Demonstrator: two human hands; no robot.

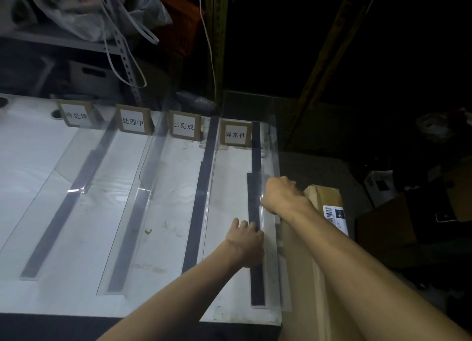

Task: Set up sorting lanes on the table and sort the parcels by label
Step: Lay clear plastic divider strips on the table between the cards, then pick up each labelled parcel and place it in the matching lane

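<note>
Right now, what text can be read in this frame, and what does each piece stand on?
"待处理": leftmost card sign at the back of the table.
"处理中": second card sign.
"已完成": third card sign.
"异常件": rightmost card sign, beside the clear divider that the right hand grips.
Label on the parcel: a barcode, with print too small to read.

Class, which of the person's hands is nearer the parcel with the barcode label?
Right. The right hand sits just beside the parcel, gripping the clear divider; the left hand rests farther away on the table, by the black strip.
</note>
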